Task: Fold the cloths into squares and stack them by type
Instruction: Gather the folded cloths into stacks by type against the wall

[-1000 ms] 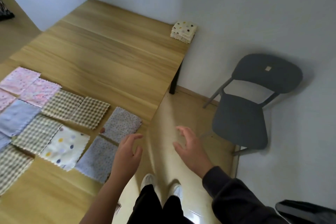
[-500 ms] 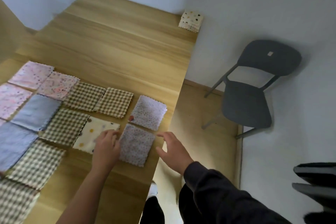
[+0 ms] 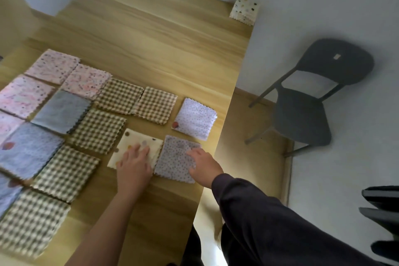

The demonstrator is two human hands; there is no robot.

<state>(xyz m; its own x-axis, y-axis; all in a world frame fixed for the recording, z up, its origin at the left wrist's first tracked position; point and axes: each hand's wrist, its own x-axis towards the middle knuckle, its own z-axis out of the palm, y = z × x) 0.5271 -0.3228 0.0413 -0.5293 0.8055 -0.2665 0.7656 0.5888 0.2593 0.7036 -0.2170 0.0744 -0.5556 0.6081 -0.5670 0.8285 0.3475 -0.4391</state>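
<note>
The left hand (image 3: 135,165) is lying flat, fingers straight, on a cream spotted cloth (image 3: 131,139) near the tabletop's (image 3: 168,49) right edge. The right hand (image 3: 204,164) is pressing, fingers spread, on the lilac dotted cloth (image 3: 172,157) just beside it. A folded stack (image 3: 245,9) is sitting at the far right corner.

Setting: plain indoor room, home or office not determinable. Evidence: light wooden table (image 3: 164,49) pushed into a corner of bare white walls (image 3: 323,2); grey plastic chair (image 3: 302,114) beside it; pale wood floor (image 3: 244,157); folded cloths (image 3: 97,129) across the tabletop's near left.
</note>
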